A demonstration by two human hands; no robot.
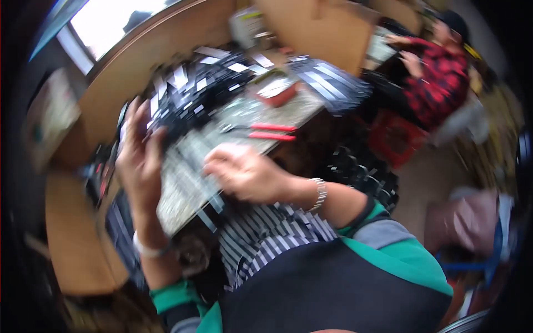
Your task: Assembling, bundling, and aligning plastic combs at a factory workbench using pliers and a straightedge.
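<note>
My left hand (140, 158) is raised at the left end of the worktable, beside a heap of black pieces with white strips (197, 91). Its fingers stretch upward with the thumb apart; motion smears them, and I make out nothing held. Over the table's near edge, my right hand (241, 171) has its fingers curled together. Whatever they may pinch is hidden. Just beyond it lies a red-handled hand tool (272, 132), perhaps pliers. Several clear, flat strips (191, 152) lie blurred on the tabletop between my hands.
A red box (277, 94) stands by the heap, with a bundle of dark, white-striped pieces (333, 83) to its right. Wooden panels (311, 28) rise behind. More black pieces (363, 175) lie below the table's right side. A person in a checked shirt (438, 83) sits far right.
</note>
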